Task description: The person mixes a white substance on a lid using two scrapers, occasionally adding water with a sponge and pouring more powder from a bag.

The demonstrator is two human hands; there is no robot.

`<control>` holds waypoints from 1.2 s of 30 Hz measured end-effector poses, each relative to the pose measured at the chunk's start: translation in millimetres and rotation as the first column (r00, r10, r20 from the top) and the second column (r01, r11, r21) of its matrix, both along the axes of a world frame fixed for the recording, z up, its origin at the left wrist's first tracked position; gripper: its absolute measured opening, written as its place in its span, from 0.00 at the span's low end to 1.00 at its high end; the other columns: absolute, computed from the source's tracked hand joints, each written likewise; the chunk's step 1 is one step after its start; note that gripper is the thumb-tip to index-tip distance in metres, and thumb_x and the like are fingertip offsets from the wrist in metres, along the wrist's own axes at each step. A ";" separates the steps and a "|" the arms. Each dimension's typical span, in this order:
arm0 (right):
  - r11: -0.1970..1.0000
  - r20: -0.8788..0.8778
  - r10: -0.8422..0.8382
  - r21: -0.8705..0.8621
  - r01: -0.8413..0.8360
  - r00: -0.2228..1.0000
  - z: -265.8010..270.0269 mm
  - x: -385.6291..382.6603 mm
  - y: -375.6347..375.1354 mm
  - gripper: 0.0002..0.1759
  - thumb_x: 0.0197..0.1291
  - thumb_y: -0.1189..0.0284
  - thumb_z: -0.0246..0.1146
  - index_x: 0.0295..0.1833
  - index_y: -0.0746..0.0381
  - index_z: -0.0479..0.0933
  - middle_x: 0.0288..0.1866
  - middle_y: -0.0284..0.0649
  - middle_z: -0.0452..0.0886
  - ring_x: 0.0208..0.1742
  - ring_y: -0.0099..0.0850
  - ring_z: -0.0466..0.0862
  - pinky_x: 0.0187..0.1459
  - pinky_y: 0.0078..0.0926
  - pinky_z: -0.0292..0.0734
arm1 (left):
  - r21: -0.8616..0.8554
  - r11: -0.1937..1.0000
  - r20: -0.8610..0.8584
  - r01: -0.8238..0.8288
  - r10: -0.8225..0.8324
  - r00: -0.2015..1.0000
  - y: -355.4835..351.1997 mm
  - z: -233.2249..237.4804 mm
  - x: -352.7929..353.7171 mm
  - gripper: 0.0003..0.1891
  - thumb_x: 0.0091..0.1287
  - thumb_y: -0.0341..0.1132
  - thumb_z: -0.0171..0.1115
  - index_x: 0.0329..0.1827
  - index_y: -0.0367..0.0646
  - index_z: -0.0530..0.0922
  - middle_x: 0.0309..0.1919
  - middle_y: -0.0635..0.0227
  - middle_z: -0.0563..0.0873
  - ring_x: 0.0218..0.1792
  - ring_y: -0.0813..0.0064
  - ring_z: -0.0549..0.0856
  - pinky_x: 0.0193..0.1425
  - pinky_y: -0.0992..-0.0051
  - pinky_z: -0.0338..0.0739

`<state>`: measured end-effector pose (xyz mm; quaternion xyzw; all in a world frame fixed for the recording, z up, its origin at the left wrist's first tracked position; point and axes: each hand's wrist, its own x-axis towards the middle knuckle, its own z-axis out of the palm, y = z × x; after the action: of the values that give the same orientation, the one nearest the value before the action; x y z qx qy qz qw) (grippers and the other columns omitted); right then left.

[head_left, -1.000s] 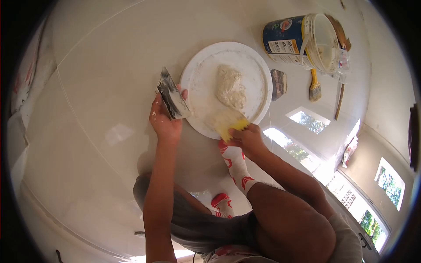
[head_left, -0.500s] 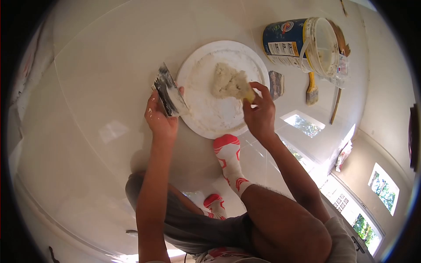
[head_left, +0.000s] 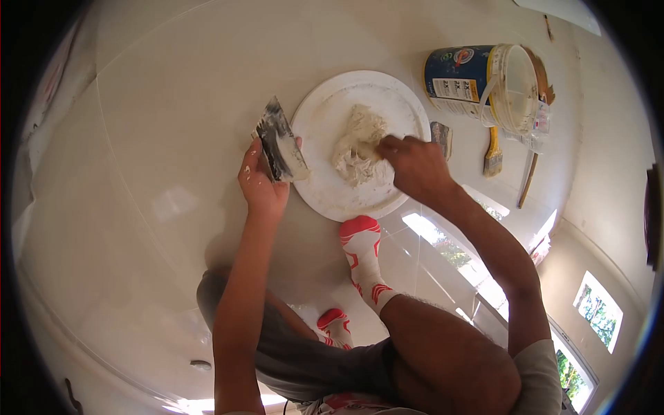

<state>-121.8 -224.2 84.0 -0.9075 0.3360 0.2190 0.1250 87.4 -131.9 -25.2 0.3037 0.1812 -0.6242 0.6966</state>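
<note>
My left hand is closed around a wide putty knife, its dark blade smeared with white paste and tilted upward beside the round board. On the white round board, which looks like a bucket lid, lies a lumpy heap of off-white putty. Over the heap's right side, my right hand pinches a small yellowish scraper, mostly hidden by my fingers and the putty.
A blue paint bucket lies on its side at the upper right. Near it are a yellow-handled paintbrush, a dark block and a thin stick. My socked foot rests at the board's near edge.
My right hand has turned over the board and moved slightly, pushing the putty heap into a folded, lower shape. The yellow scraper is now mostly hidden. My left hand still holds the putty knife.
</note>
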 end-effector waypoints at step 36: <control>0.999 0.085 -0.030 -0.032 0.032 0.996 -6.0 -3.8 -1.9 0.14 0.44 0.81 0.58 0.40 0.64 0.76 0.38 0.42 0.76 0.32 0.36 0.81 0.28 0.32 0.78 | 0.140 0.989 0.027 -0.048 0.045 0.999 2.1 -7.3 0.1 0.20 0.69 0.37 0.46 0.57 0.32 0.68 0.50 0.56 0.77 0.55 0.60 0.76 0.66 0.53 0.67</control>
<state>-125.5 -226.1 78.0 -0.9126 0.3481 0.1729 0.1273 87.4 -129.9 -32.5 0.3552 0.2235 -0.5898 0.6900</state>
